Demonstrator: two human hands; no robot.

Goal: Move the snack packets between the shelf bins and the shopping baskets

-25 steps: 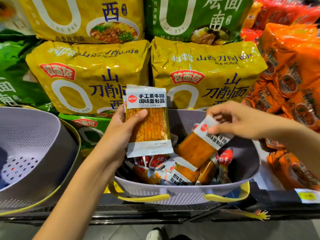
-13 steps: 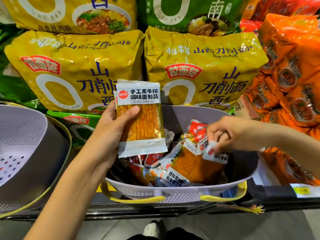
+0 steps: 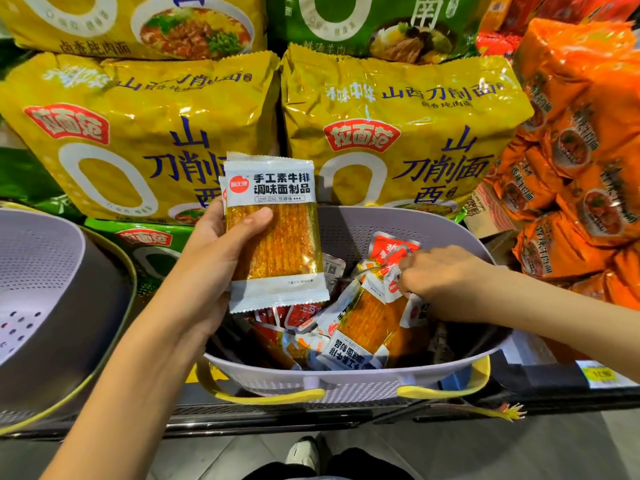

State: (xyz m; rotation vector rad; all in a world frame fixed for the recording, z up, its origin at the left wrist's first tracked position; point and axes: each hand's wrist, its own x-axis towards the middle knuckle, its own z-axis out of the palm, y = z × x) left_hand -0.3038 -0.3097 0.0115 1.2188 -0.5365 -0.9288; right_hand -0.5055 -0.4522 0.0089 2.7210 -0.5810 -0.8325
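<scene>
The snack packet (image 3: pixel 273 233) you have taken stands upright in your left grip (image 3: pixel 214 261). Your thumb lies across its clear orange window and your fingers are behind it, which keeps the printed label facing you. It hangs just above the left side of the lilac basket (image 3: pixel 346 379), probably parked there so it stays out of the pile while your other hand works. A second edge shows behind it, so you may be holding more than one; I cannot tell. Your right grip (image 3: pixel 446 285) is down in the basket, knuckles up, with its fingers curled and pinching the end of a white-ended packet (image 3: pixel 392 285) on top of the loose heap of packets (image 3: pixel 363 327). That end tab looks like the easiest handle on slippery film lying flat. The basket sits on the shelf edge (image 3: pixel 311 410), pressed against the big yellow noodle bags (image 3: pixel 138 143) on its far side. A second basket (image 3: pixel 52 271) waits close on the left, likely the destination. Orange noodle packs (image 3: pixel 571 161) are stacked to the right.
</scene>
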